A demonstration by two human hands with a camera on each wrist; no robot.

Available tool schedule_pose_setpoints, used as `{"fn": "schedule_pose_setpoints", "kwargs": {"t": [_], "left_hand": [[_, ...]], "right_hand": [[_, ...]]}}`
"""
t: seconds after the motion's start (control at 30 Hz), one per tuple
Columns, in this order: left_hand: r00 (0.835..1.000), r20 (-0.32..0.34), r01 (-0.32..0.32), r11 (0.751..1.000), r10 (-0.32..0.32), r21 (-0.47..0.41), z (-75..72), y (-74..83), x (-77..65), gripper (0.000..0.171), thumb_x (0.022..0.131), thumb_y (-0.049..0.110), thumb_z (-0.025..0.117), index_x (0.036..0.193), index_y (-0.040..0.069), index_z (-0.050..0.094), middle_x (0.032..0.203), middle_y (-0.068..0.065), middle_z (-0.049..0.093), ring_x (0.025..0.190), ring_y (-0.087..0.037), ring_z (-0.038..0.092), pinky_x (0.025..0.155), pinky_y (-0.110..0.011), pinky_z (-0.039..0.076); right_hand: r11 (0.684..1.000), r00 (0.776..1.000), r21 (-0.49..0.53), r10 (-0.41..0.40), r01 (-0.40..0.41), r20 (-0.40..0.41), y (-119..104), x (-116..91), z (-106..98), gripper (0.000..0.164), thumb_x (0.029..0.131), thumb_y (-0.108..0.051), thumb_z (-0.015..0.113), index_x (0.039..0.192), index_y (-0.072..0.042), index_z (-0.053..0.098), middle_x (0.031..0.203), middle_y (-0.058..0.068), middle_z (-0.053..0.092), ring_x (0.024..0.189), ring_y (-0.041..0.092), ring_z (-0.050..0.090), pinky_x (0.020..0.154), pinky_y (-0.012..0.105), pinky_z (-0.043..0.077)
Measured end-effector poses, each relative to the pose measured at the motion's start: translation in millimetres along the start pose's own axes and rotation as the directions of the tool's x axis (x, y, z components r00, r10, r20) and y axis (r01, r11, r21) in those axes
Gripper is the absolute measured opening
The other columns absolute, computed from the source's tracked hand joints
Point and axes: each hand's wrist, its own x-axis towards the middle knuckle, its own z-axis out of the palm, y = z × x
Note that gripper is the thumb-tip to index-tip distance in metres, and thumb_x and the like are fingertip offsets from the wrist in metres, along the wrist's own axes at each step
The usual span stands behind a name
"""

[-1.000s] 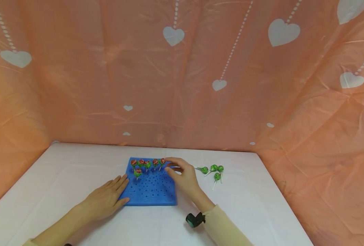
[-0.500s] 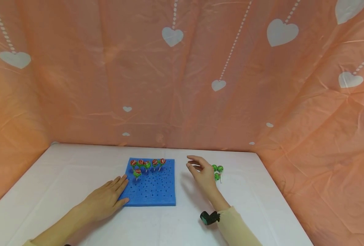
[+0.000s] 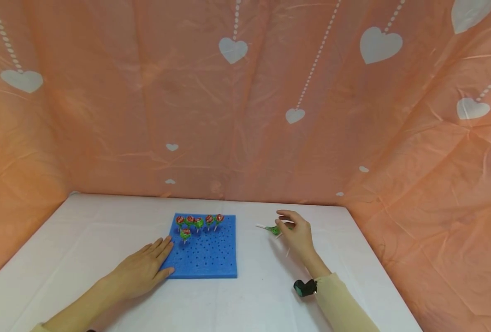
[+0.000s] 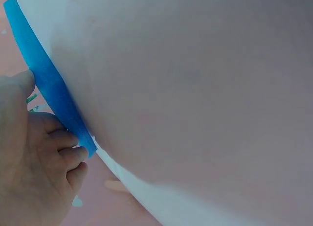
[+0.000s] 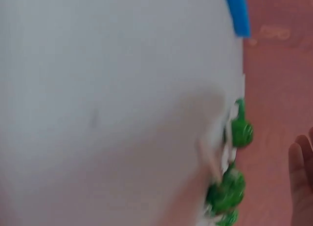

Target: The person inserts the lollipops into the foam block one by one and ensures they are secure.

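Note:
My left hand rests with straight fingers along the left edge of a blue foam board dotted with small holes. In the left wrist view its fingers and thumb touch the board's side. Several red-and-green wrapped lollipops stand upright in the board, most in the far row and one lollipop closer. My right hand is over loose green lollipops right of the board, fingers loosely bent, holding nothing. One loose lollipop shows past its fingertips; the hand hides others. The right wrist view shows green lollipops beside the hand.
A white-covered table bears everything. Behind it and at both sides hangs an orange sheet with white hearts. A small black wrist camera sits at the right sleeve.
My right hand has moved right, from beside the far row of lollipops in the board to over the loose ones. My left hand stays on the board's edge.

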Motion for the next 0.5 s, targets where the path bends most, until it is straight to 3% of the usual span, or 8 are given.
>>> {"fn": "schedule_pose_setpoints", "kwargs": {"t": [0.2,0.4,0.5], "left_hand": [[1.0,0.013,0.006,1.0,-0.006,-0.014,0.4,-0.5,0.3,0.07,0.107,0.043,0.055,0.147,-0.014,0.048,0.158,-0.033,0.04,0.145,-0.053,0.038,0.117,-0.064,0.036],[1.0,0.007,0.005,1.0,-0.005,-0.01,-0.4,-0.1,-0.1,0.069,0.107,0.042,0.055,0.147,-0.014,0.048,0.157,-0.033,0.04,0.145,-0.053,0.038,0.117,-0.063,0.036],[1.0,0.001,-0.004,1.0,0.004,-0.001,-0.1,-0.5,-0.4,0.069,0.107,0.042,0.056,0.147,-0.014,0.048,0.157,-0.034,0.04,0.144,-0.053,0.04,0.116,-0.064,0.037]], "right_hand": [[0.994,0.997,-0.111,0.001,0.008,0.077,11,5,-11,0.03,0.092,0.002,0.076,0.121,0.003,0.072,0.118,0.016,0.072,0.103,0.033,0.073,0.086,0.034,0.062],[0.97,0.986,-0.239,-0.011,0.052,0.169,15,10,-16,0.028,0.09,0.001,0.078,0.117,0.001,0.074,0.106,0.017,0.073,0.088,0.028,0.073,0.075,0.031,0.062],[0.959,0.978,-0.281,0.02,0.041,0.21,16,12,-16,0.027,0.09,-0.002,0.079,0.117,-0.001,0.074,0.098,0.012,0.072,0.083,0.021,0.069,0.072,0.029,0.058]]}}
